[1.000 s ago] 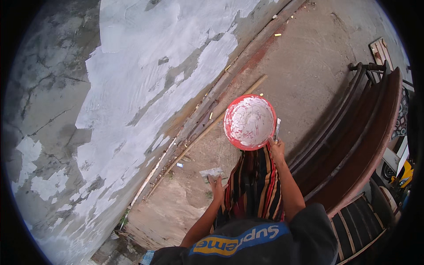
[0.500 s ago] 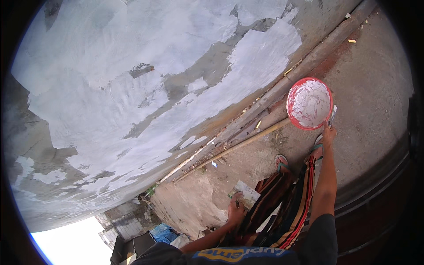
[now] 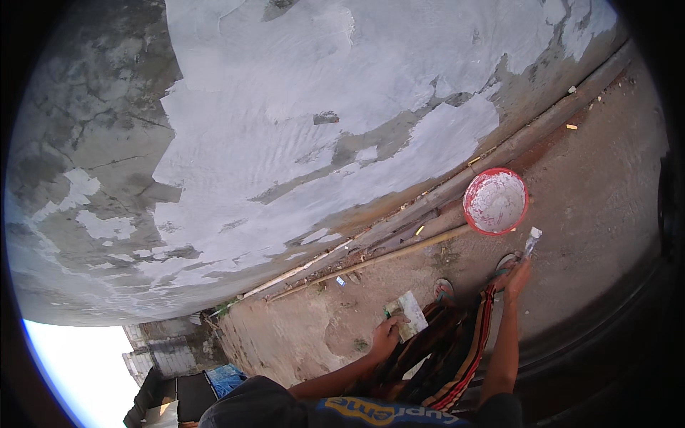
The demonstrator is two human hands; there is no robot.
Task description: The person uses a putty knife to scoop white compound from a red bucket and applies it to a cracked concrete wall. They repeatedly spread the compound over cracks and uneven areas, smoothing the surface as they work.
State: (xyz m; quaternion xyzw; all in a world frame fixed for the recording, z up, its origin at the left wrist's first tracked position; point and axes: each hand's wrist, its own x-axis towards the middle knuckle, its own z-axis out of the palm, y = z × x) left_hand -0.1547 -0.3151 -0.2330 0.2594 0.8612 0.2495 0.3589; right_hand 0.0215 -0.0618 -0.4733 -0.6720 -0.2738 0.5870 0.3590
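My left hand (image 3: pixel 386 337) is closed around the edge of a flat, pale rectangular plate (image 3: pixel 412 319) smeared with whitish paste, held beside my left leg. In my right hand (image 3: pixel 516 277) is a putty knife (image 3: pixel 532 241), its whitish blade pointing away from me. Just beyond the blade, apart from it, a round red bucket (image 3: pixel 526 205) stands on the ground. White paste coats its inside. The wall (image 3: pixel 285 85) bears broad patches of white skim coat, with bare grey plaster between them and at the far left.
A long pole (image 3: pixel 385 256) and a ledge run along the wall's foot. Small yellow scraps and a blue-white scrap (image 3: pixel 340 281) lie on the ground. My sandalled feet (image 3: pixel 444 289) are close to the bucket. A blue tarp (image 3: pixel 225 379) and dark boards are at lower left.
My right hand has drawn back from the bucket's rim toward me, with the putty knife now plainly in view. The bucket stands apart from it. My view has shifted left along the wall.
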